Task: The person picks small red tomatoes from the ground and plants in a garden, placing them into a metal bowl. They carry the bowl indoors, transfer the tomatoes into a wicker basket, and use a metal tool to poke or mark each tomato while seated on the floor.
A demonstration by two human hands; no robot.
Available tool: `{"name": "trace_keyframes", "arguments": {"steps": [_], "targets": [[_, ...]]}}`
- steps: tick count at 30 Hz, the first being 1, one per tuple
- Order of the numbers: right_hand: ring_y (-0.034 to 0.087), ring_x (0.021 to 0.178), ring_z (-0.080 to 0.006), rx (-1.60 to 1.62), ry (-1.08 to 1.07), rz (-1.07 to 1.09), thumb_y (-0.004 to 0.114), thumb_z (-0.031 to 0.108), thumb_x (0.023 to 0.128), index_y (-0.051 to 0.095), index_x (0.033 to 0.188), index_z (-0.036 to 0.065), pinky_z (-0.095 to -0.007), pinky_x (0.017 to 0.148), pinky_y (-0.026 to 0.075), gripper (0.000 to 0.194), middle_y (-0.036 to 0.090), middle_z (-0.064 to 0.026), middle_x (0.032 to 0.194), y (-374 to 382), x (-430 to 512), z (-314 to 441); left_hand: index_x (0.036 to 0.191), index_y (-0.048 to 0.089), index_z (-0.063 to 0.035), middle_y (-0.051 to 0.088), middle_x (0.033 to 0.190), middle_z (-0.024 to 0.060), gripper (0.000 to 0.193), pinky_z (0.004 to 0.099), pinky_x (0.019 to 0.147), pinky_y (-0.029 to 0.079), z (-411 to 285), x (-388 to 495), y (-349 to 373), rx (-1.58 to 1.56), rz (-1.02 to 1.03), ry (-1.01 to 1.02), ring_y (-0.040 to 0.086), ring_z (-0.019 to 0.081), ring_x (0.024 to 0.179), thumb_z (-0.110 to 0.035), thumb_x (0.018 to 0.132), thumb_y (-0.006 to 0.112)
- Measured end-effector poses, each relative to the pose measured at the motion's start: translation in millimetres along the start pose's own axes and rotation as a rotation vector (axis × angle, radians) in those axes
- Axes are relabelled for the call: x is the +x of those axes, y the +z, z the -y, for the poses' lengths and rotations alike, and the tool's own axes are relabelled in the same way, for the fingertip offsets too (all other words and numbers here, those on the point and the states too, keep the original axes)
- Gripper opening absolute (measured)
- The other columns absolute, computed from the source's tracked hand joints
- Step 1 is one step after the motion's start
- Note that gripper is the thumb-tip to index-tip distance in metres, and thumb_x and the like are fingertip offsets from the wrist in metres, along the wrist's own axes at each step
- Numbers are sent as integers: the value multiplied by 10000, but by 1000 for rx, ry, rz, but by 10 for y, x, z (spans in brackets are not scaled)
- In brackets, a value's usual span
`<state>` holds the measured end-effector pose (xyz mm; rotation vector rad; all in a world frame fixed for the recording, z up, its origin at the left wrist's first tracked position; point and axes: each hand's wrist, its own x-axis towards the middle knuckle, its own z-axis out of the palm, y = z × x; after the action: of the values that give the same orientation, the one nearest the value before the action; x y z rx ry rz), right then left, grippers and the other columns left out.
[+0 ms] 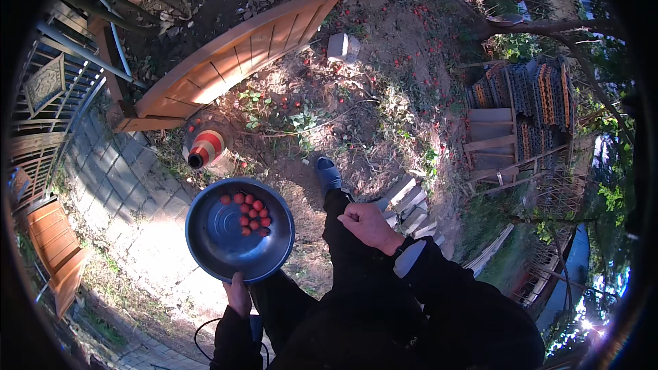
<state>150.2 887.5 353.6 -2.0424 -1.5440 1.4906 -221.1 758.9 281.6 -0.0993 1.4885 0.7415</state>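
Note:
My left hand (238, 295) grips the near rim of a round metal bowl (221, 252). Inside the bowl, several small red fruits (253, 213) lie gathered towards its upper right side. To the right, my right hand (372, 226) is held above my dark trouser leg, with its fingers curled in. Whether anything small is inside those fingers cannot be seen. A dark shoe (328, 173) shows on the soil beyond my right hand.
A red and pale striped traffic cone (207, 147) stands beyond the bowl, near a wooden planter wall (231, 67). Bricks (408, 200) are piled right of my foot. A pale block (338, 47) and scattered red fruits lie on the soil. Stacked crates (534, 97) and a tree branch (545, 26) are at the right.

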Motion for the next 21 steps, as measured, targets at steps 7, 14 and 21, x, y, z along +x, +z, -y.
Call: {"name": "trace_keyframes", "arguments": {"steps": [7, 14, 21], "targets": [[666, 944, -339, -348, 398, -250, 650, 117, 756, 696, 1101, 71, -437, 842, 520, 351, 704, -161, 964, -490, -1521, -1788, 1439, 340, -72, 519, 1311, 122, 571, 384, 919, 531, -778, -537, -298, 14, 61, 170, 598, 241, 1106, -32, 893, 504], [679, 680, -302, -912, 281, 340, 644, 176, 722, 745, 838, 72, -450, 655, 552, 185, 673, -111, 686, -57, -2562, -2984, 1426, 357, -72, 537, 1296, 112, 550, 394, 905, 541, -1377, -942, -93, 61, 161, 228, 609, 252, 1092, -42, 896, 500], [711, 608, -164, 604, 531, -150, 508, -27, 842, 664, 1061, -14, -330, 569, 576, 269, 723, -59, 770, -545, -1691, -2158, 1315, 444, -17, 590, 1155, 116, 498, 425, 915, 536, -1477, -1385, 343, 30, 131, 211, 619, 254, 1059, -39, 819, 482]]}}
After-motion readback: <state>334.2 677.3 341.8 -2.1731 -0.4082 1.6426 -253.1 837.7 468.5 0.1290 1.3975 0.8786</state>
